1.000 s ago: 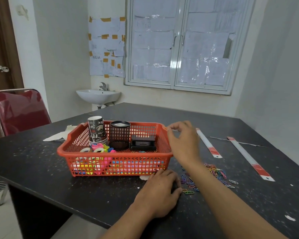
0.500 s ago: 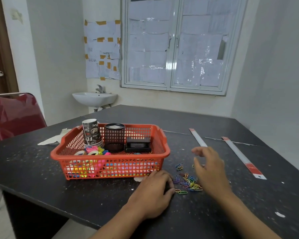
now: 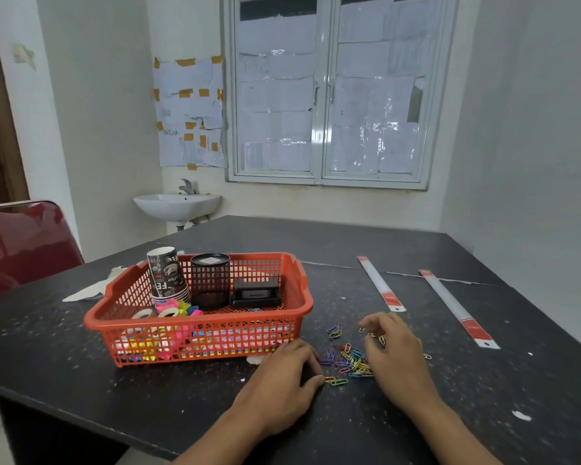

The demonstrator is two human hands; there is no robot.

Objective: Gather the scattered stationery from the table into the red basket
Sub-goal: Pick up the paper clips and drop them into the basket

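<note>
The red basket (image 3: 195,322) sits on the left of the dark, speckled table (image 3: 316,243), holding stacked paper cups (image 3: 166,273), a mesh pen pot (image 3: 210,280), a black box (image 3: 256,292) and tape rolls (image 3: 168,310). Coloured paper clips (image 3: 353,360) lie scattered just right of it, between the hands. The left hand (image 3: 282,374) rests loosely bent, holding nothing. The right hand (image 3: 396,357) curls its fingers around a few clips. Two rulers (image 3: 381,285) lie beyond. A red chair (image 3: 24,243), sink (image 3: 176,204) and papered window (image 3: 322,95) stand behind.
</note>
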